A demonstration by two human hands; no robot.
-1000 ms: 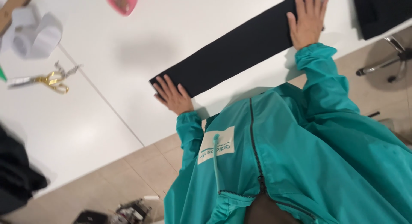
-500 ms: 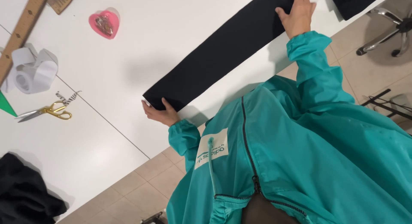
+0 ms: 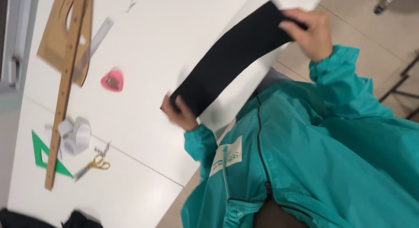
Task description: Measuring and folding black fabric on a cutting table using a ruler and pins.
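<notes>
Two bare hands hold a long, matte black fabric strip (image 3: 233, 55) lifted just above the smooth white table (image 3: 144, 44): the left hand (image 3: 181, 114) pinches its near end, the right hand (image 3: 310, 34) grips the far end, fingers curled over the cloth. Motion blur softens both hands. Further off lie a long wooden ruler (image 3: 65, 88), a pink heart-shaped pincushion (image 3: 112, 80), gold-handled scissors (image 3: 94, 163), a green plastic triangle (image 3: 43, 154), partly hidden under the ruler.
</notes>
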